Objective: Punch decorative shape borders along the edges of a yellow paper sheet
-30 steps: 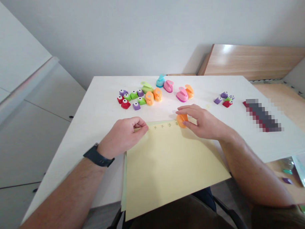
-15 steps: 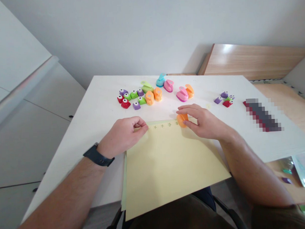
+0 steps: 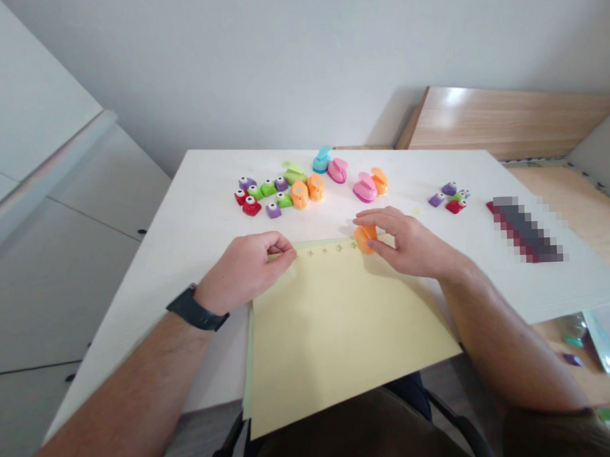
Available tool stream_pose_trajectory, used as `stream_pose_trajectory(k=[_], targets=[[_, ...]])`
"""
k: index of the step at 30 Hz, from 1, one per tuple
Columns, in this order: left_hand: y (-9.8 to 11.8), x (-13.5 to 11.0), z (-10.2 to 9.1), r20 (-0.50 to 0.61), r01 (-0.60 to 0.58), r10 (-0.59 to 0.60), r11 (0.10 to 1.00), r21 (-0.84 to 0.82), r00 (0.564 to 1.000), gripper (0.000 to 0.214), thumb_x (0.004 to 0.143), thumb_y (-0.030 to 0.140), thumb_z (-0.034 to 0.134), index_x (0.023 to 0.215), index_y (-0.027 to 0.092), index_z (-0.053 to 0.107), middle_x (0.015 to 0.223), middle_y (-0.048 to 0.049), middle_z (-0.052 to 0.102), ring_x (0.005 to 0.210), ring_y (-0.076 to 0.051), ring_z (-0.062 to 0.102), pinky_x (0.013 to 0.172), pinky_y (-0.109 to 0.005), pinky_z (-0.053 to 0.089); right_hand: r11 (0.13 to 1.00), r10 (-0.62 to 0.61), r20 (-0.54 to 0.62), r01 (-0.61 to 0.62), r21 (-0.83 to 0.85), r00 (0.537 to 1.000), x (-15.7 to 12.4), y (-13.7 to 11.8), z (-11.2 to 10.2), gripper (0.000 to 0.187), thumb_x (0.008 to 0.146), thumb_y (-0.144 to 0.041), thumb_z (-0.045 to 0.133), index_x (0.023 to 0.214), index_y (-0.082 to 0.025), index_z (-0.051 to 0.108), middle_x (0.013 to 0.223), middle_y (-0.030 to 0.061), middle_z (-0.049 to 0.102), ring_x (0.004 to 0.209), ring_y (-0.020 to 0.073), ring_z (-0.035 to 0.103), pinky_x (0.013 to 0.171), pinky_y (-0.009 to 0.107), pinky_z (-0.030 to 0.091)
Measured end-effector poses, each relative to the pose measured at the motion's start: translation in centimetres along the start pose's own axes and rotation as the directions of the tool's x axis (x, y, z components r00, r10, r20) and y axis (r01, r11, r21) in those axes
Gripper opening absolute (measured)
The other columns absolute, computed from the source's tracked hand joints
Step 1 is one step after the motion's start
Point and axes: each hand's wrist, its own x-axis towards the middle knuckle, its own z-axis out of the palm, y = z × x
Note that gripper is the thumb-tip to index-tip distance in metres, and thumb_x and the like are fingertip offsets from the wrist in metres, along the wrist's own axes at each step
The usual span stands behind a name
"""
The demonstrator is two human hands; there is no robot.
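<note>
A large sheet of yellow paper (image 3: 349,333) lies over the near table edge, with a pale green sheet (image 3: 248,384) showing under its left side. Along its far edge runs a row of several small punched shapes. My left hand (image 3: 256,263) pinches the paper's far left corner between thumb and fingers. Near the far right part of that edge, my right hand (image 3: 405,241) grips an orange craft punch (image 3: 364,241) between thumb and fingers. The punch sits on the paper's edge, just right of the last punched shape.
Several small punches (image 3: 267,188) in purple, green and red stand at the back left of the white table (image 3: 204,212). Larger orange punches (image 3: 308,192), a blue punch (image 3: 321,161) and pink punches (image 3: 365,188) stand behind the paper. More small punches (image 3: 451,198) and a pixelated dark object (image 3: 528,231) are at right.
Almost nothing differs. Both hands, the paper and the orange craft punch keep their places.
</note>
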Motion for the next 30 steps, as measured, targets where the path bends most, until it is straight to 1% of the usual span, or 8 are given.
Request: stream_pose_trajectory(k=[8, 11, 15, 18, 20, 24, 27, 30], targets=[[0.1, 0.1, 0.0, -0.002, 0.007, -0.007, 1.000, 0.002, 1.000, 0.027, 0.089, 0.050, 0.060, 0.085, 0.025, 0.070, 0.079, 0.0036, 0.074, 0.070, -0.015, 0.066, 0.062, -0.027, 0.044, 0.999, 0.020, -0.051, -0.018, 0.034, 0.998, 0.2, -0.4, -0.1, 0.039, 0.096, -0.031, 0.061, 0.133, -0.023, 0.063, 0.136, 0.0125, 0.065, 0.127, 0.0278, 0.060, 0.109, 0.047, 0.047], [0.2, 0.1, 0.0, -0.001, 0.009, -0.009, 1.000, 0.006, 1.000, 0.028, 0.089, 0.050, 0.060, 0.085, 0.024, 0.070, 0.078, 0.0034, 0.074, 0.069, -0.016, 0.066, 0.062, -0.027, 0.044, 0.995, 0.087, -0.137, -0.080, 0.059, 0.987, 0.6, -0.4, 0.1, 0.033, 0.099, -0.036, 0.057, 0.128, -0.022, 0.065, 0.130, 0.0127, 0.066, 0.112, 0.0241, 0.065, 0.098, 0.042, 0.053], [0.1, 0.2, 0.1, -0.005, 0.004, -0.004, 1.000, 0.003, 1.000, 0.028, 0.089, 0.050, 0.060, 0.085, 0.024, 0.070, 0.079, 0.0033, 0.074, 0.070, -0.016, 0.066, 0.062, -0.028, 0.044, 0.984, 0.177, -0.294, -0.163, 0.073, 0.939, 1.2, 0.4, 0.4, 0.030, 0.102, -0.040, 0.052, 0.119, -0.022, 0.068, 0.113, 0.0098, 0.069, 0.091, 0.0194, 0.065, 0.083, 0.037, 0.054], [0.0, 0.2, 0.2, -0.007, -0.006, 0.006, 1.000, 0.003, 1.000, 0.028, 0.089, 0.050, 0.060, 0.085, 0.024, 0.069, 0.080, 0.0029, 0.075, 0.071, -0.016, 0.067, 0.063, -0.028, 0.044, 0.971, 0.237, -0.394, -0.226, 0.073, 0.888, 1.8, 1.3, 0.4, 0.030, 0.102, -0.044, 0.051, 0.109, -0.021, 0.070, 0.102, 0.0079, 0.070, 0.086, 0.0190, 0.063, 0.076, 0.035, 0.051], [-0.1, 0.3, 0.2, -0.004, -0.010, 0.010, 1.000, 0.002, 1.000, 0.028, 0.089, 0.050, 0.060, 0.085, 0.024, 0.069, 0.080, 0.0028, 0.075, 0.072, -0.017, 0.067, 0.064, -0.028, 0.044, 0.963, 0.265, -0.426, -0.258, 0.076, 0.865, 2.3, 1.6, 0.0, 0.031, 0.102, -0.046, 0.051, 0.104, -0.021, 0.070, 0.100, 0.0075, 0.070, 0.085, 0.0192, 0.063, 0.072, 0.034, 0.049], [-0.1, 0.3, 0.2, 0.000, -0.002, 0.002, 1.000, -0.007, 1.000, 0.027, 0.089, 0.050, 0.060, 0.085, 0.025, 0.069, 0.079, 0.0031, 0.075, 0.071, -0.017, 0.068, 0.063, -0.028, 0.045, 0.965, 0.253, -0.430, -0.260, 0.044, 0.867, 3.6, 1.1, -1.0, 0.033, 0.103, -0.047, 0.049, 0.102, -0.021, 0.069, 0.100, 0.0081, 0.069, 0.085, 0.0197, 0.062, 0.072, 0.034, 0.047], [-0.1, 0.3, 0.2, 0.006, 0.000, 0.000, 1.000, -0.008, 1.000, 0.027, 0.089, 0.051, 0.059, 0.085, 0.025, 0.069, 0.078, 0.0029, 0.075, 0.070, -0.017, 0.067, 0.062, -0.028, 0.045, 0.968, 0.226, -0.370, -0.250, -0.018, 0.901, 4.9, 0.6, -1.2, 0.032, 0.103, -0.044, 0.049, 0.102, -0.020, 0.069, 0.099, 0.0090, 0.067, 0.085, 0.0199, 0.060, 0.077, 0.035, 0.046], [-0.1, 0.3, 0.1, 0.012, 0.003, -0.003, 1.000, -0.002, 1.000, 0.028, 0.089, 0.051, 0.058, 0.085, 0.025, 0.069, 0.077, 0.0030, 0.074, 0.069, -0.017, 0.067, 0.062, -0.028, 0.045, 0.964, 0.221, -0.280, -0.253, -0.083, 0.934, 6.2, 0.7, -0.4, 0.029, 0.102, -0.039, 0.049, 0.102, -0.018, 0.070, 0.098, 0.0102, 0.067, 0.087, 0.0211, 0.059, 0.082, 0.035, 0.045]])
